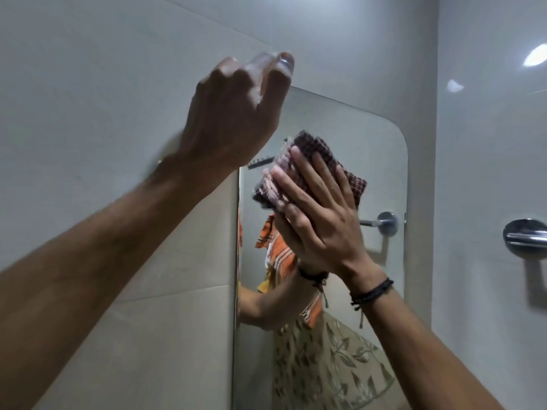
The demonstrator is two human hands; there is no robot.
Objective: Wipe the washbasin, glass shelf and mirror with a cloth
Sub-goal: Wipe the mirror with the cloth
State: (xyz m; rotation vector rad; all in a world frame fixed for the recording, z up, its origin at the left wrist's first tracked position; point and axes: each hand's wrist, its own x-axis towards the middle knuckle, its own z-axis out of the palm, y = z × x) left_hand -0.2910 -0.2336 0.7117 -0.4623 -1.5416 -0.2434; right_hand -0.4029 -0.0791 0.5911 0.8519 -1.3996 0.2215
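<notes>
A tall mirror (373, 161) with rounded corners hangs on the tiled wall. My right hand (319, 214) lies flat with spread fingers on a folded dark red checked cloth (313, 149), which it presses against the mirror's upper middle. My left hand (236, 113) is raised at the mirror's upper left corner with its fingers curled; it covers that corner, and I cannot tell if it grips the edge. The washbasin and the glass shelf are out of view.
Pale glossy tiles (88, 113) cover the wall to the left of the mirror. A chrome wall fitting (525, 236) sticks out from the right wall. The mirror reflects a person's arm, patterned clothing and a chrome rail mount (386, 221).
</notes>
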